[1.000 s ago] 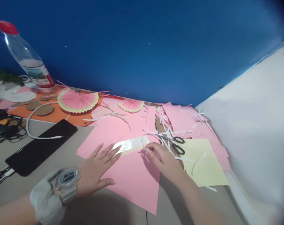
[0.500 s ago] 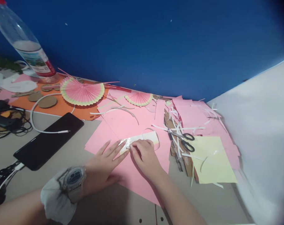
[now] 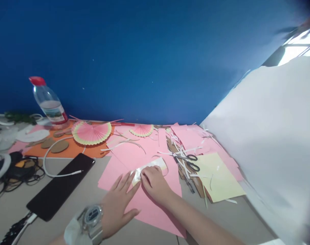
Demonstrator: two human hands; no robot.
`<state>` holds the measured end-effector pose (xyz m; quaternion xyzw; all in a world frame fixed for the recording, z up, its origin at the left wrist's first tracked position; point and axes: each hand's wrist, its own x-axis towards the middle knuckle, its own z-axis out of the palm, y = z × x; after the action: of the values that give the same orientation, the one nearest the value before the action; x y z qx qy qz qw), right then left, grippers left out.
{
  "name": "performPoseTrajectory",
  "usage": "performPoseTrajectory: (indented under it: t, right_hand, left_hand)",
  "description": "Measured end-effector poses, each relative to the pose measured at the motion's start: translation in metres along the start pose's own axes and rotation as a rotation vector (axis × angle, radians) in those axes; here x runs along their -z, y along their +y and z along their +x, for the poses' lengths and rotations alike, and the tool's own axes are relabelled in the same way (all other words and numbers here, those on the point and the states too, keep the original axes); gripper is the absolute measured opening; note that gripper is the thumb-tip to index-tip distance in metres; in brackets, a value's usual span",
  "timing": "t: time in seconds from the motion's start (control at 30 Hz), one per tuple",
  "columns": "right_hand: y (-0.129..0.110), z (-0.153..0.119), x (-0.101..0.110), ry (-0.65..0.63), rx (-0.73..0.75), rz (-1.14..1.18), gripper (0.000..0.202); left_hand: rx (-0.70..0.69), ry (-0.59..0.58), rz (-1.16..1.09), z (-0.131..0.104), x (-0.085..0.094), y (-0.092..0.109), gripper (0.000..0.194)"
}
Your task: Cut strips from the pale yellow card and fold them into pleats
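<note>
A narrow whitish strip with a pale yellow edge [image 3: 161, 164] lies on the large pink paper [image 3: 155, 214]. My left hand [image 3: 119, 200], with a watch on its wrist, is spread flat; its fingertips touch the strip's left end and the thumb points right. Over the strip's middle, my right hand [image 3: 155, 182] has its fingers curled and pinched together at a tiny dark thing too small to make out. Pink folded fans with yellow rims [image 3: 92, 133] lie behind. Scissors with black handles [image 3: 192, 162] rest to the right of my right hand.
A black phone [image 3: 61, 185] and a white cable [image 3: 46, 153] lie at left. Behind them stands a bottle with a red cap [image 3: 52, 110]. Yellow paper [image 3: 220, 177] and paper scraps lie at right. A blue wall [image 3: 134, 61] rises behind the table.
The camera view has tilted up, so the table things appear lower and the whole bottle shows. My left thumb has come away from the palm. My right hand stays on the strip.
</note>
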<state>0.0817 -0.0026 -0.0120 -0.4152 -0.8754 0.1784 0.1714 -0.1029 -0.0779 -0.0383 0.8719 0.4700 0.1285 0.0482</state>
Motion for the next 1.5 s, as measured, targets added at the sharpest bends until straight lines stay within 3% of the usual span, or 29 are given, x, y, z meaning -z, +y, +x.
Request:
performPoseTrajectory:
  t: [0.5,0.8,1.1,1.37,1.5]
  right_hand:
    - [-0.001,-0.004,-0.011,0.089,0.071,-0.122,0.019]
    - [0.002,-0.008,-0.008,0.073,0.004,-0.005,0.023]
    - [0.010,-0.005,-0.006,-0.114,-0.030,0.164,0.017]
    - [-0.002,0.008,0.016,-0.341,-0.146,0.247,0.016]
    - [-0.004,0.012,0.014,-0.358,-0.192,0.226,0.014]
  left_hand:
    - [0.035,0.143,0.077,-0.013,-0.019,0.002,0.072]
    - [0.076,0.092,-0.032,-0.015,-0.013,0.004,0.074]
    - [0.077,-0.089,-0.122,-0.002,0.001,-0.002,0.073]
    - [0.066,-0.113,-0.132,0.002,0.009,-0.002,0.069]
    - [0.113,-0.107,-0.134,0.003,0.006,0.000,0.067]
